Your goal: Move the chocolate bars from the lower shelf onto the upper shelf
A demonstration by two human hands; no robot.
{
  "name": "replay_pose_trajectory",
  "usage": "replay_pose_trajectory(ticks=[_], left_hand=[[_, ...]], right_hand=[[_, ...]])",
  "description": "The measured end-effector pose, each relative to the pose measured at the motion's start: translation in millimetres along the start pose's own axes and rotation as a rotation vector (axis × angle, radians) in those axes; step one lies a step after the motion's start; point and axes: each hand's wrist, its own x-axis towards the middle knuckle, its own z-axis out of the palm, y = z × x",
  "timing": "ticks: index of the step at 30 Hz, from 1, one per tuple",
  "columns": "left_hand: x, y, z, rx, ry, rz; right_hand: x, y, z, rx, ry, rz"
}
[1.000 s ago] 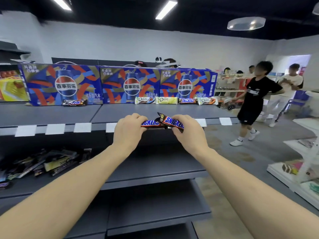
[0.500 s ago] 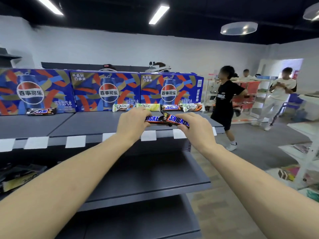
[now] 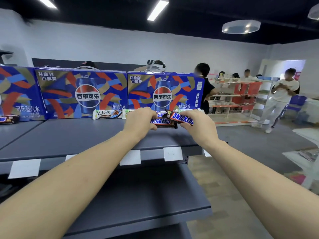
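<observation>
My left hand (image 3: pixel 140 120) grips a brown Snickers bar (image 3: pixel 163 121) and my right hand (image 3: pixel 198 124) grips a second Snickers bar (image 3: pixel 181 117) that overlaps the first. Both bars hover just over the grey upper shelf (image 3: pixel 82 135), near its back right. A white Dove bar (image 3: pixel 107 114) and more bars partly hidden behind my hands lie along the back of that shelf. Another dark bar (image 3: pixel 8 119) lies at the far left. The lower shelf (image 3: pixel 146 195) shows below my forearms.
Blue Pepsi gift boxes (image 3: pixel 82 95) stand in a row at the back of the upper shelf. White price tags (image 3: pixel 172 153) line its front edge. A person in black (image 3: pixel 206 90) and a person in white (image 3: pixel 283 99) stand in the aisle at right, near white racks (image 3: pixel 231 100).
Both hands carried the two Snickers bars up and forward, from in front of the shelf edge to over the upper shelf near the back row. The camera moved closer.
</observation>
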Motion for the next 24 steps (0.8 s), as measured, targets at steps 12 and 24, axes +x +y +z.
replay_pose_trajectory(ticks=[12,24], left_hand=[[68.5,11.6,56.5,0.011,-0.126,-0.152],[111.3,7.6,105.4,0.007,-0.115,-0.26]], right_hand=[[82.7,54.9,36.6,0.149,-0.051,-0.019],[122.3,78.5,58.2,0.193,-0.101,-0.083]])
